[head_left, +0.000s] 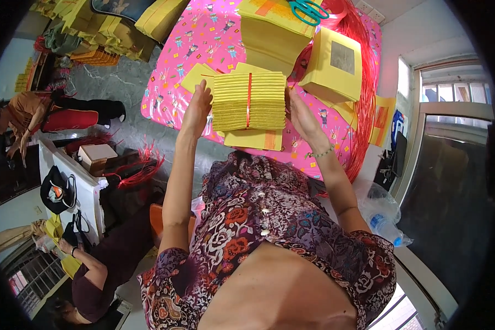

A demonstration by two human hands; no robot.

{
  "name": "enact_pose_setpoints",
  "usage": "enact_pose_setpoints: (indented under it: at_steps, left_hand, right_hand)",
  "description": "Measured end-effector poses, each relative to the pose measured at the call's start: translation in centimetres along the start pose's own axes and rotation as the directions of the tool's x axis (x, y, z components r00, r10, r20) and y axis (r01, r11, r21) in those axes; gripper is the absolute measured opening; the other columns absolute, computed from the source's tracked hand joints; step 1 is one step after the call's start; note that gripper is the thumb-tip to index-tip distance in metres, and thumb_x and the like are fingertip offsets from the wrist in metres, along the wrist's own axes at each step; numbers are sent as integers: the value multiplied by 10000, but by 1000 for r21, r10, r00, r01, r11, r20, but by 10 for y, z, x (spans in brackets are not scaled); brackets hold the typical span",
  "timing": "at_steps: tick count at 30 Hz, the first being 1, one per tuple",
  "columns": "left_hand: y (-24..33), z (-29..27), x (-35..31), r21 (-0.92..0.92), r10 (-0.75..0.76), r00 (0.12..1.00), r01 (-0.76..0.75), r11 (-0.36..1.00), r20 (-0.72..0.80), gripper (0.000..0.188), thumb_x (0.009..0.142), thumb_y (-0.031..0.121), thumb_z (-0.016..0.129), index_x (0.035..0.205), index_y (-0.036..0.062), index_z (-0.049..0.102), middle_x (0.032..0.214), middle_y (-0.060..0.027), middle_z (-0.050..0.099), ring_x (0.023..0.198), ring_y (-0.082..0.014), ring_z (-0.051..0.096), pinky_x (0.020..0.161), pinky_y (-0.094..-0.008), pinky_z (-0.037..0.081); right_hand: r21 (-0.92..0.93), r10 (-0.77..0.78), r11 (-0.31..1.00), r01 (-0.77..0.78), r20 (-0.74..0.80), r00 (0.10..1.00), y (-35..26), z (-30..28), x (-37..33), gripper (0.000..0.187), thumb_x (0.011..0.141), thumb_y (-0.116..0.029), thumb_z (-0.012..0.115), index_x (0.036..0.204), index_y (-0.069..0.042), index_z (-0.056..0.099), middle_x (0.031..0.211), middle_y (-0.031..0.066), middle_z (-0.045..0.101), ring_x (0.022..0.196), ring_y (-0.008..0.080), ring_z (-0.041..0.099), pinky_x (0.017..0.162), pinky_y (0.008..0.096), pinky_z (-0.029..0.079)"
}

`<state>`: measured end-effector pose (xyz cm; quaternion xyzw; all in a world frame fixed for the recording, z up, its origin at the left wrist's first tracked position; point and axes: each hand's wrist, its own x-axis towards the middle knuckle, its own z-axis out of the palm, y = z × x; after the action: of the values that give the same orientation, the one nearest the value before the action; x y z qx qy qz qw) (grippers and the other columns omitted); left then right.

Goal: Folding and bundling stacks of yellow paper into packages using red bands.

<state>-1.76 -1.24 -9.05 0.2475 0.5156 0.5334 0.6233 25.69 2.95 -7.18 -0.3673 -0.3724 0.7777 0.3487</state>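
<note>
A thick bundle of folded yellow paper [231,102] stands on the pink patterned table cover, a red strip running down over its near face. At its left side is my left hand [197,110], fingers straight and pointing away from me. My right hand [304,116] is at the bundle's right side, fingers likewise stretched out. Both palms face the bundle; whether they press on it I cannot tell. Loose yellow sheets [254,139] lie under and around the bundle.
Behind stand a tall yellow paper stack [275,44] with teal scissors [309,11] on top and another stack [330,69] at right. Red plastic strips [364,104] hang along the table's right edge. Two people [96,269] work at left. A plastic bottle [385,228] lies at my right.
</note>
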Motion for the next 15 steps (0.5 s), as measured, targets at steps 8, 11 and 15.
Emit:
enact_pose_setpoints:
  at_steps: [8, 11, 15]
  left_hand:
    - [21, 31, -28, -34, -261, 963, 264, 964, 66, 807, 979, 643, 206, 1508, 33, 222, 1504, -128, 355, 1377, -232, 341, 1118, -352, 283]
    - [23, 33, -32, -100, -108, 983, 123, 987, 148, 799, 984, 635, 185, 1512, 37, 209, 1516, -132, 331, 1390, -234, 321, 1135, -354, 250]
    - [17, 39, -37, -35, 131, 979, -127, 991, 155, 809, 978, 644, 166, 1533, 55, 134, 1549, -125, 263, 1423, -229, 251, 1160, -351, 174]
  right_hand:
    - [62, -22, 998, 23, -24, 999, -2, 25, -11, 513, 1065, -370, 267, 1433, -25, 358, 1428, 95, 439, 1318, 151, 389, 1115, 322, 301]
    - [-9, -101, 995, 101, -45, 994, 0, 27, -14, 507, 1063, -367, 274, 1424, -19, 347, 1415, 82, 428, 1312, 155, 379, 1117, 319, 285]
    - [-8, -299, 954, 299, -88, 950, 2, 31, -16, 499, 1054, -359, 317, 1413, -13, 331, 1385, 87, 414, 1314, 168, 357, 1112, 324, 272]
